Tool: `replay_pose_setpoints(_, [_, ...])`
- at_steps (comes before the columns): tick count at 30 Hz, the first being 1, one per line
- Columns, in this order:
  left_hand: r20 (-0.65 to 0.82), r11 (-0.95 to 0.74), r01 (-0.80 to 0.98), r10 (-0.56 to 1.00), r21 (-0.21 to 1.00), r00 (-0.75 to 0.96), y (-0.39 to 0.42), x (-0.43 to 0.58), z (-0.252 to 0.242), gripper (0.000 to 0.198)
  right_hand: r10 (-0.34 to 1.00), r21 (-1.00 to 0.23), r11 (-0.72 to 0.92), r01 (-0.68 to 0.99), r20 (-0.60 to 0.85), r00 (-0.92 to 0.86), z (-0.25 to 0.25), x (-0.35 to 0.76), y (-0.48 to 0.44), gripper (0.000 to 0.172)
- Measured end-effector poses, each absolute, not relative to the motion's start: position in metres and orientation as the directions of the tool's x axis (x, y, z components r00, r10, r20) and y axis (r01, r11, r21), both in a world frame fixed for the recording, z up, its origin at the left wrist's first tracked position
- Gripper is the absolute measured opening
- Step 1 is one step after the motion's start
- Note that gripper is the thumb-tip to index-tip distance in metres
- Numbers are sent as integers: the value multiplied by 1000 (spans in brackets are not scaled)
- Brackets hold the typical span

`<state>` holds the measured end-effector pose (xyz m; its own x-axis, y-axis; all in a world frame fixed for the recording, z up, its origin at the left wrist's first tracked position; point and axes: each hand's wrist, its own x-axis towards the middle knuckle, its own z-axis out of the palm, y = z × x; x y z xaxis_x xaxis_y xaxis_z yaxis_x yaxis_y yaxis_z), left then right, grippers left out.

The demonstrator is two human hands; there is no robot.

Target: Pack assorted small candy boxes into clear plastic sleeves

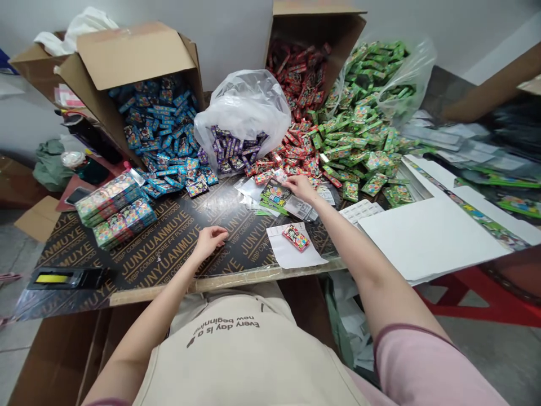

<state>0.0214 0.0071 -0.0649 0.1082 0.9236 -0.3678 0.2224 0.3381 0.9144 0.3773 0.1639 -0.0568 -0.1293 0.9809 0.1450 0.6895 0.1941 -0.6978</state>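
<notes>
My right hand (301,188) pinches the upper edge of a black-and-green printed plastic packaging bag (274,194), which lies on a loose stack of clear bags. My left hand (210,241) hovers over or rests on the dark plywood tabletop (169,254), its fingers curled together with nothing visible in them. Between my hands and nearer to me, a small red printed box (296,237) lies on a white paper sheet (281,254).
Blue boxes (173,124) spill from a carton at the left, purple boxes (232,144) from a clear bag, red boxes (300,79) from another carton. Green boxes (355,129) heap at right. Wrapped bundles (122,220), a tape dispenser (67,278) and white cardboard (426,231) lie around.
</notes>
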Motion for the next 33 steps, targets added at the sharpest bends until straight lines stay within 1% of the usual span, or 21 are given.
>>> replay_pose_setpoints(3, [-358,338,201,930,920,77,10,14,-65,35,951,-694,273,666,299,-78,-34,356,163,29])
replay_pose_setpoints(5, [-317,308,152,948,939,33,14,10,-60,43,911,-743,327,585,413,16,-15,330,154,28])
replay_pose_setpoints(6, [-281,279,95,959,956,15,16,9,-55,49,895,-786,346,512,440,70,-6,313,146,28])
replay_pose_setpoints(8, [-197,197,-108,980,974,16,18,10,-42,62,910,-891,343,297,393,128,8,274,123,27])
replay_pose_setpoints(9, [-166,171,-245,985,954,42,18,13,-35,67,932,-930,320,181,344,117,11,253,109,27])
replay_pose_setpoints(10, [-155,176,-385,984,906,86,17,17,-28,69,955,-958,278,64,283,88,11,231,94,26])
replay_pose_setpoints(11, [-166,216,-510,976,832,142,15,23,-21,71,976,-976,217,-32,216,42,10,211,79,27])
replay_pose_setpoints(12, [-195,273,-608,962,746,193,11,28,-16,71,987,-983,159,-91,159,13,6,193,65,27])
replay_pose_setpoints(13, [-229,321,-677,947,662,226,7,34,-11,71,992,-985,130,-115,128,22,1,178,52,27])
replay_pose_setpoints(14, [-261,352,-726,935,591,241,2,39,-8,69,990,-986,132,-101,126,65,-4,166,41,26])
replay_pose_setpoints(15, [-286,364,-759,927,540,240,-4,43,-6,67,980,-986,158,-48,151,131,-8,158,33,26])
replay_pose_setpoints(16, [-304,364,-778,924,512,233,-9,44,-5,63,957,-979,202,39,206,203,-12,153,26,29])
replay_pose_setpoints(18, [-331,377,-778,915,502,230,-19,42,-6,56,888,-918,301,257,368,274,-15,151,19,42])
replay_pose_setpoints(19, [-343,400,-760,907,513,245,-23,39,-8,53,858,-868,352,351,449,249,-15,153,17,47])
replay_pose_setpoints(20, [-353,427,-732,897,531,267,-26,35,-10,51,837,-815,405,413,513,190,-13,156,16,48])
replay_pose_setpoints(22, [-367,494,-650,868,578,335,-31,27,-17,50,824,-742,502,444,566,14,-7,162,17,42])
replay_pose_setpoints(24, [-373,543,-554,839,631,397,-33,22,-23,52,828,-725,551,414,539,-158,1,168,22,34])
replay_pose_setpoints(26, [-382,546,-479,832,687,402,-32,17,-28,51,827,-734,562,381,480,-293,8,172,27,24])
replay_pose_setpoints(27, [-383,536,-450,838,715,389,-31,16,-29,49,819,-739,566,366,452,-353,11,174,30,22])
replay_pose_setpoints(30, [-358,493,-371,855,787,376,-26,9,-26,47,755,-730,596,334,367,-544,15,182,34,27])
replay_pose_setpoints(33, [-316,449,-292,858,845,404,-24,3,-18,50,679,-710,610,351,241,-694,13,192,36,23])
